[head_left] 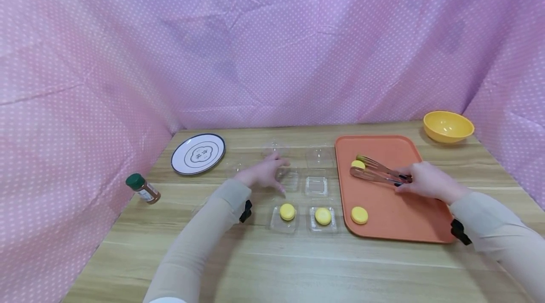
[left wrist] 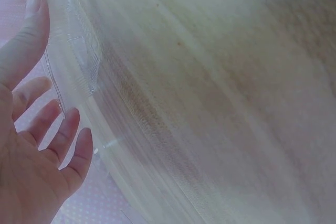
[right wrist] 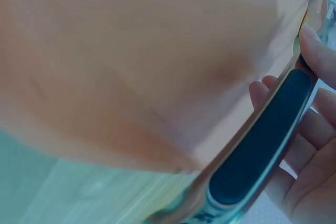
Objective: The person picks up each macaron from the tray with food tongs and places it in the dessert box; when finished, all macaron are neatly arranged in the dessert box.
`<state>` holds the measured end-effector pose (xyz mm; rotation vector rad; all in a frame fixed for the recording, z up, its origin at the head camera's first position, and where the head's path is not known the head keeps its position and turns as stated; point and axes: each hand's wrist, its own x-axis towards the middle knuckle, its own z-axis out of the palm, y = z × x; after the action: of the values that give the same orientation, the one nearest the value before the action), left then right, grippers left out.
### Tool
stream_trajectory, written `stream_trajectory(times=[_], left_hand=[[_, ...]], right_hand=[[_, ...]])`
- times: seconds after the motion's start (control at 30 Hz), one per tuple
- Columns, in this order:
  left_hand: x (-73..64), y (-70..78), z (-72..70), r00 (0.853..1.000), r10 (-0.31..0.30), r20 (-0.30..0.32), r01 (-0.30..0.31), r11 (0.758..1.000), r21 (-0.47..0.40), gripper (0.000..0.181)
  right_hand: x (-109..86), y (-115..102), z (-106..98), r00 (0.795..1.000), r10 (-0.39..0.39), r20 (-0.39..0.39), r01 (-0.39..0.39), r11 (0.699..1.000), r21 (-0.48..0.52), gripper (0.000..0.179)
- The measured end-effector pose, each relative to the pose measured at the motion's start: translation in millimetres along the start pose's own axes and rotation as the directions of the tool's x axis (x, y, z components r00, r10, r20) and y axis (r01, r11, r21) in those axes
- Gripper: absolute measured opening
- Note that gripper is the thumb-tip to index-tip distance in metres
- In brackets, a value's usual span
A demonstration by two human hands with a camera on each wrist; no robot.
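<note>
My right hand (head_left: pixel 430 182) grips a pair of tongs (head_left: pixel 372 177) over the orange tray (head_left: pixel 396 215). Their tips stand on either side of a yellow macaron (head_left: pixel 358 164) near the tray's left edge. In the right wrist view, thumb and fingers press on the dark handle (right wrist: pixel 262 135). With fingers spread, my left hand (head_left: pixel 265 173) reaches over a clear plastic box (head_left: pixel 290 181) in the back row. The left wrist view has its fingertips right at the clear plastic (left wrist: pixel 86 61). A second yellow macaron (head_left: pixel 359 215) lies at the tray's front left corner.
Two clear boxes in front hold one yellow macaron (head_left: pixel 287 212) and another macaron (head_left: pixel 323 216). Behind them is an empty clear box (head_left: pixel 316 186). A white plate (head_left: pixel 180 161) and a green-capped spice jar (head_left: pixel 145 189) stand left, a yellow bowl (head_left: pixel 448 128) at back right.
</note>
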<state>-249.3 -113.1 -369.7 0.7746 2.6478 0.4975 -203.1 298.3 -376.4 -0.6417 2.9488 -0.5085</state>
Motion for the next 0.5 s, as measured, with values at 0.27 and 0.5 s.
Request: stream_trajectory(times=[0.27,0.5], left_hand=[[2.6,-3.4,0.6,1.000,0.001,-0.008,-0.001,1.000,0.007,0.089],[1.5,-3.5,0.9,1.000,-0.002,0.001,0.002,1.000,0.009,0.087]], right_hand=[[1.6,-8.8,-4.3,0.998,0.059,-0.001,-0.059,0.998,0.008,0.031],[1.4,-12.7,-5.3,0.996,0.081,-0.021,-0.081,0.997,0.011,0.026]])
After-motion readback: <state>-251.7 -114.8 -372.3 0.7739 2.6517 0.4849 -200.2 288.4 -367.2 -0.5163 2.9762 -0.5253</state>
